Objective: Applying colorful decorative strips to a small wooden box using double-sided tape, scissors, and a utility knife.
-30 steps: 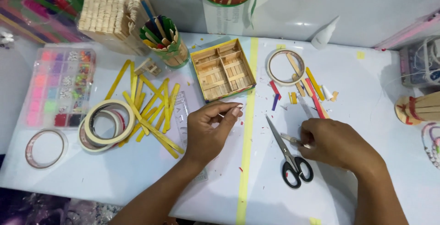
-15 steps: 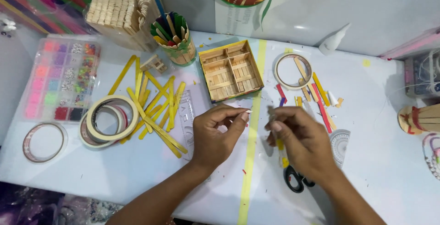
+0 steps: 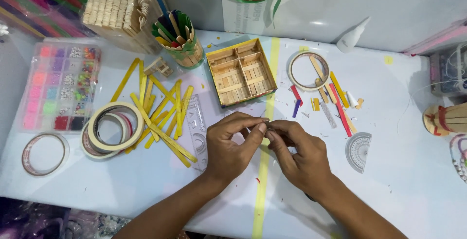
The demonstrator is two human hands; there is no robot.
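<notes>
My left hand (image 3: 231,144) and my right hand (image 3: 299,154) meet at the middle of the white table (image 3: 404,190). Their thumbs and forefingers pinch a small thin piece (image 3: 266,122) between them; it is too small to tell what kind. The hands hover over a yellow tape line (image 3: 262,185) that runs across the table. Just beyond the fingertips lies a square wooden box (image 3: 241,71) with dividers. A clear ruler (image 3: 197,122) lies left of my left hand.
Loose yellow craft sticks (image 3: 160,115) and tape rolls (image 3: 114,127) lie at left, beside a bead organiser (image 3: 61,85). Behind stand a cup of coloured sticks (image 3: 180,42) and a stick block (image 3: 121,8). On the right are a tape ring (image 3: 309,71), cut stick pieces (image 3: 338,102) and a protractor (image 3: 359,151).
My right hand left the spot by the scissors and moved left to join my left hand on the small piece. The scissors are now hidden beneath it.
</notes>
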